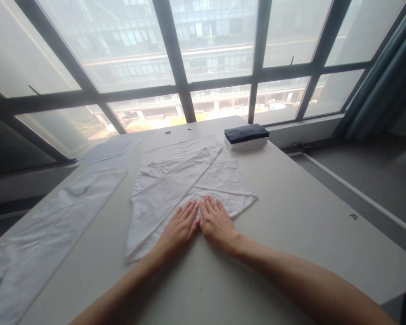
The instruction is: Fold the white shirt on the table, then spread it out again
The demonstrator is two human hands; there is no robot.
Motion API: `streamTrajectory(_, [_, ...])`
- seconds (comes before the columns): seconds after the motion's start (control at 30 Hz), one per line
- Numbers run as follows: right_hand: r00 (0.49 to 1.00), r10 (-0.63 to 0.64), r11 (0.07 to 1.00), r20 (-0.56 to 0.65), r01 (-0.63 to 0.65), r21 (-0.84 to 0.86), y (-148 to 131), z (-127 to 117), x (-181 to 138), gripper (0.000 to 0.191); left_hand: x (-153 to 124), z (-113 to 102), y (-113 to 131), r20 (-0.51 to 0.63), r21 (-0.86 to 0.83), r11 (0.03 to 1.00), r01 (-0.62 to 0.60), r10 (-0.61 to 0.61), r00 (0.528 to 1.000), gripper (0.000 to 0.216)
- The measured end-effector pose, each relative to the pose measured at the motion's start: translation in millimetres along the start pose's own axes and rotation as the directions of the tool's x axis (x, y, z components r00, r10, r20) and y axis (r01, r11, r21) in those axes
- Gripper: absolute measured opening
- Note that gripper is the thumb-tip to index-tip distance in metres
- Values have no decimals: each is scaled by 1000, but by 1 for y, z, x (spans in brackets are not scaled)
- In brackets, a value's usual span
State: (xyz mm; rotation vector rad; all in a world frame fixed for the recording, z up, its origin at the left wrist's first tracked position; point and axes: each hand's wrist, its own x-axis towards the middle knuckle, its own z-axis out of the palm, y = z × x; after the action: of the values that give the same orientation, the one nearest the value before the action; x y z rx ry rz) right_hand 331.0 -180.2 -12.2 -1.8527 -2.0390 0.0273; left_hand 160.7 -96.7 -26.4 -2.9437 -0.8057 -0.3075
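Note:
A white garment (165,180), its kind not plain, lies spread on the white table (284,234), with its sides folded across and creases running over it. My left hand (181,223) rests flat on its near edge, fingers stretched out. Beside it, my right hand (216,221) also lies flat on the cloth, its fingers pointing away from me. The two hands almost meet at the thumbs. Neither one grips the fabric. The cloth under my palms is hidden.
At the far right of the table sits a folded stack with a dark blue cloth (246,132) over white ones (246,144). More white cloth (54,225) lies along the left side. Windows (216,40) stand behind the table, and a curtain (379,90) hangs at right.

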Motion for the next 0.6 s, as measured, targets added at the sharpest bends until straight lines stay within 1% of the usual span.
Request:
streamTrajectory(0.2, [997, 71, 997, 19, -71, 17, -2, 0, 0, 58, -1, 0, 1, 17, 30, 999, 15, -15, 1000, 54])
streamTrajectory(0.43, [995, 99, 994, 29, -100, 38, 0, -1, -1, 63, -2, -1, 1, 53, 25, 999, 26, -27, 998, 55])
streamTrajectory(0.6, [993, 104, 994, 52, -106, 36, 7, -6, -8, 68, -3, -1, 1, 47, -5, 999, 39, -39, 998, 57])
